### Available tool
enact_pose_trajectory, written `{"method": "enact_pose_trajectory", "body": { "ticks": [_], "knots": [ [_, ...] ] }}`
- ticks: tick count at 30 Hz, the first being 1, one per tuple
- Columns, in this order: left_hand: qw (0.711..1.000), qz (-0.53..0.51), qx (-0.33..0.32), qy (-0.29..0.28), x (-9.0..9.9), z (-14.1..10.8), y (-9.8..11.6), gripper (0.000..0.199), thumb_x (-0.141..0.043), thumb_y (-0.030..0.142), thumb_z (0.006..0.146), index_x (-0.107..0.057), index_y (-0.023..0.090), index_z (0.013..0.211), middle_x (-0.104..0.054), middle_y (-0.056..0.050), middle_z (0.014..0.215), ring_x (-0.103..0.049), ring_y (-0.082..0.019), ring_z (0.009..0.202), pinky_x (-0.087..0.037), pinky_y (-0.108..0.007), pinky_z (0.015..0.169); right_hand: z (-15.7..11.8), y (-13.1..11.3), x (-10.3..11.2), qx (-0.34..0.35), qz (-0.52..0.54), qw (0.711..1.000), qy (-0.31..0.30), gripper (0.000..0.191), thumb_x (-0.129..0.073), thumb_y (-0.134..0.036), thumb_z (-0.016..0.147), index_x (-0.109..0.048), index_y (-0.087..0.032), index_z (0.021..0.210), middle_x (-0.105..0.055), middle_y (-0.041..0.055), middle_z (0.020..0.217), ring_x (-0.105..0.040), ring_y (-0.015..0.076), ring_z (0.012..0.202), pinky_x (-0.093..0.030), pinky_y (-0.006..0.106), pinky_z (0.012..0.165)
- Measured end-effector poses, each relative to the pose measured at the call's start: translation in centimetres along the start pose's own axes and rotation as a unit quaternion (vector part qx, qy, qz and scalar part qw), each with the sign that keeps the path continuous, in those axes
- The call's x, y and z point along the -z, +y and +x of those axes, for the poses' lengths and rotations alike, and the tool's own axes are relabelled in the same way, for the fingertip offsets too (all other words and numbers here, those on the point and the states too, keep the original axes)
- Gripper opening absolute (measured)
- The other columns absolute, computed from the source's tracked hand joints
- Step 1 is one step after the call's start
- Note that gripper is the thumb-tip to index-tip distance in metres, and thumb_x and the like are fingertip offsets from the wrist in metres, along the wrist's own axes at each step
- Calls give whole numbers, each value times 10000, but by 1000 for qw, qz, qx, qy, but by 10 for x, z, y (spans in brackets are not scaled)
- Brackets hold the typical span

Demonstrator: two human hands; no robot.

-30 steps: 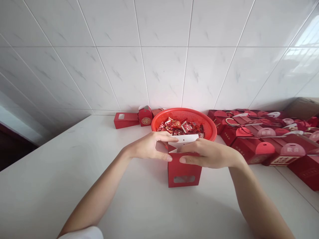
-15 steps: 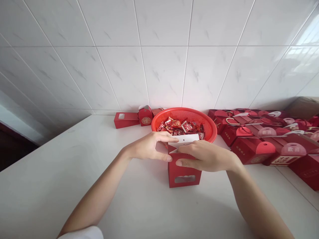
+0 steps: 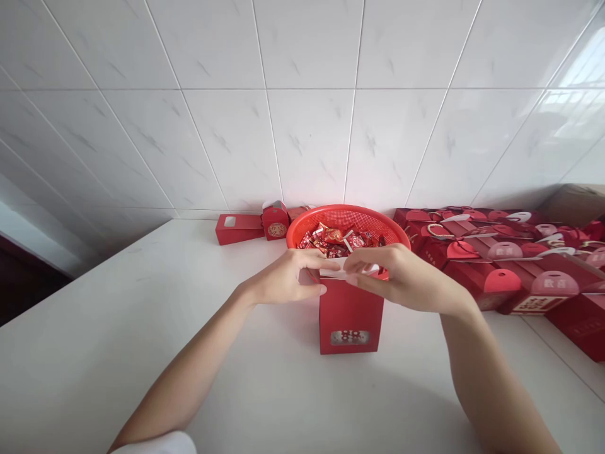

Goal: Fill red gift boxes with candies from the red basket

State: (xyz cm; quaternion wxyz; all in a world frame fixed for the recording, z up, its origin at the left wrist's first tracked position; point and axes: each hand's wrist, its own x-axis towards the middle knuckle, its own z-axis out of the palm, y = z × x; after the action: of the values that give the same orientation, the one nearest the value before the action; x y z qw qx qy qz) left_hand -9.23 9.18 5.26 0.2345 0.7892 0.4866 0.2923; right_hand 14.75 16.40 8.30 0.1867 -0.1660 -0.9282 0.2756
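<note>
A red paper gift box (image 3: pixel 350 309) stands upright on the white table in front of me, its small clear window showing a red pattern. My left hand (image 3: pixel 286 277) grips its upper left edge, index finger over the white inner flap and thumb by the front. With thumb and fingers bent together, my right hand (image 3: pixel 411 277) pinches at the top flap from the right. The fingers partly cover the box's opening. Right behind the box is a red plastic basket (image 3: pixel 347 209) of wrapped sweets (image 3: pixel 333 236).
Many finished-looking red gift boxes (image 3: pixel 486 284) with rounded tabs and cord handles crowd the right side. A red box lying down (image 3: pixel 240 230) and a small upright one (image 3: pixel 276 222) are at the back left. The tiled wall (image 3: pixel 307 145) borders the white table (image 3: pixel 155 302).
My right hand has drawn up and back from inside the box to its top edge. The front panel now stands higher, and a red pattern shows in the window. The left hand barely moved.
</note>
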Motion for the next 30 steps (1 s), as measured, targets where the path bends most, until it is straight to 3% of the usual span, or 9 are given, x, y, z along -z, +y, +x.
{"method": "enact_pose_trajectory", "body": {
  "ticks": [4,7,9,13,15,17,21,26,30],
  "knots": [
    [1000,4,9,23,-3,1,-5,356,-697,222,840,-743,232,1193,-738,-61,1182,-670,-246,1098,-545,-371,962,-3,11,10,-47,-31,995,81,351,-648,-436,914,-680,-258,1215,-719,75,1225,-691,262,1024,-554,388,857],
    [999,20,8,38,-5,1,-6,337,-689,223,844,-747,237,1176,-739,-60,1194,-668,-244,1091,-534,-379,983,-2,26,14,-94,-46,994,29,643,-740,-495,824,-566,-296,1409,-643,84,1375,-650,304,1157,-550,420,913],
    [999,21,7,48,-6,2,-7,407,-681,211,846,-710,251,1250,-731,-55,1214,-685,-211,987,-542,-371,958,1,35,16,-120,-35,992,-20,708,-764,-481,797,-542,-290,1442,-637,92,1381,-648,303,1160,-549,413,907],
    [996,-10,4,88,-10,3,-9,618,-654,180,842,-546,266,1445,-731,-46,1184,-651,-136,766,-575,-318,825,9,44,16,-105,30,991,-77,474,-694,-454,858,-679,-233,1278,-734,78,1161,-685,252,985,-544,348,791],
    [994,-12,5,105,-11,4,-10,555,-651,180,839,-594,253,1386,-736,-42,1142,-640,-130,747,-575,-300,785,11,44,15,-84,56,991,-87,346,-668,-449,878,-745,-203,1109,-754,62,998,-675,223,877,-520,313,722],
    [995,-3,-2,104,-10,5,-11,360,-651,186,843,-699,226,1198,-739,-40,1079,-646,-140,776,-569,-289,766,13,44,13,-74,61,991,-90,286,-661,-434,883,-762,-185,979,-742,55,908,-647,198,806,-489,291,681],
    [997,10,-29,75,-6,5,-12,117,-636,168,864,-737,200,915,-713,-36,930,-654,-165,859,-547,-269,752,14,45,9,-62,23,993,-94,289,-671,-438,880,-760,-186,991,-715,43,888,-585,171,757,-429,278,653],
    [997,17,-37,59,-5,6,-14,135,-626,163,879,-752,207,900,-697,-42,945,-657,-161,868,-543,-264,763,13,47,9,-71,-7,992,-106,448,-619,-607,879,-735,-179,942,-658,24,772,-535,159,677,-352,279,582],
    [998,22,-31,46,-4,5,-13,159,-620,158,870,-761,206,925,-713,-46,977,-670,-169,898,-552,-278,805,13,46,6,-68,-3,993,-98,359,-579,-519,907,-663,-182,813,-610,9,724,-497,141,638,-340,275,574]
  ]
}}
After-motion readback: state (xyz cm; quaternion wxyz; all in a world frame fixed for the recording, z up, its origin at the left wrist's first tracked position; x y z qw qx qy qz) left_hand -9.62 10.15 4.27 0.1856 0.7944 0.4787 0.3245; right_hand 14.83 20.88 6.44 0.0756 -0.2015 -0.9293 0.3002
